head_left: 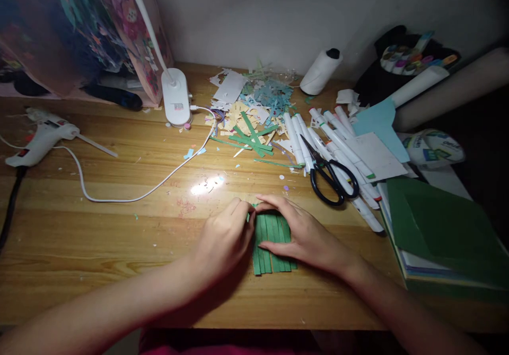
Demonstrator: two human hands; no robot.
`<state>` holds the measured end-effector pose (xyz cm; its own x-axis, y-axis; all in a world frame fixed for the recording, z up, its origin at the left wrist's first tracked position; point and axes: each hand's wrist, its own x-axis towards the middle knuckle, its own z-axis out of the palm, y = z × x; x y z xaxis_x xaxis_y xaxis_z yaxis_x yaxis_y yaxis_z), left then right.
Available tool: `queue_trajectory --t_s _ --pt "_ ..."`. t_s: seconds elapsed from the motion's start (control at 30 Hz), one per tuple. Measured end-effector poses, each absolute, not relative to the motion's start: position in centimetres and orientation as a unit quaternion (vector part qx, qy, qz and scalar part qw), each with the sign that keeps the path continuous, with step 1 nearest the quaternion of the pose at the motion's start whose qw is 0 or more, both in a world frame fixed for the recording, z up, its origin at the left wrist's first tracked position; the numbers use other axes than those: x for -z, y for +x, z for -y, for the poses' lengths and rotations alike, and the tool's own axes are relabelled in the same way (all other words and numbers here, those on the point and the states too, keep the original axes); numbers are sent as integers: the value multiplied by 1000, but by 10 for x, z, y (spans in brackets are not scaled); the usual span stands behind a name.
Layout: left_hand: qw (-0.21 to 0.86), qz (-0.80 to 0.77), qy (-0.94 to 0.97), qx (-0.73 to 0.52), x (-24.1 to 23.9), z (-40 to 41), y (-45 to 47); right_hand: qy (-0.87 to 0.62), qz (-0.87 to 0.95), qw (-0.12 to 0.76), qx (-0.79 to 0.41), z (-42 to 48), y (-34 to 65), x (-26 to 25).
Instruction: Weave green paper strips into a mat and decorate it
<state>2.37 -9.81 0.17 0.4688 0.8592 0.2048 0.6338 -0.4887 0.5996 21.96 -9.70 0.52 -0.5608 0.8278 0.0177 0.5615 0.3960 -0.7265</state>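
Observation:
Green paper strips point(274, 243) lie side by side on the wooden table in front of me, forming a small panel with thin gaps between some of them. My left hand point(228, 233) is closed in a pinch at the panel's upper left corner, on a bit of green paper mostly hidden by the fingers. Curved over the panel from the right is my right hand point(306, 233). Its thumb rests on the strips, and its fingertips meet the left hand's fingers at the top edge.
Black-handled scissors point(332, 177) lie on several white markers point(338, 137). Paper scraps point(254, 100) are heaped at the back near a thread spool point(320, 71). A glue gun point(43, 137), a lamp base point(176, 97) and its white cable point(119, 200) occupy the left. Green sheets point(441, 227) are stacked right.

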Motion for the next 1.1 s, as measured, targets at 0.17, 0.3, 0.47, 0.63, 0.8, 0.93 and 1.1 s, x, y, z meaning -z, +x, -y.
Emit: queue_trajectory --t_s 0.17,0.3,0.47,0.63,0.8,0.93,1.1 --pt "219 -447 830 -252 -1 98 23 -426 815 195 -341 95 218 -5" --pt "225 -440 831 -257 -1 98 23 -424 818 178 -346 94 218 -7" --pt "235 -444 828 -249 0 99 22 -430 812 176 -352 93 217 -9" --pt "227 -445 832 -239 1 98 22 -406 822 171 -361 91 216 -9" --pt "219 -445 834 -243 0 98 22 -421 813 186 -357 90 214 -5" --pt "221 -444 836 -235 0 99 22 -422 803 222 -356 88 213 -4" --pt "235 -447 830 -237 0 99 22 -435 779 251 -375 86 216 -4"
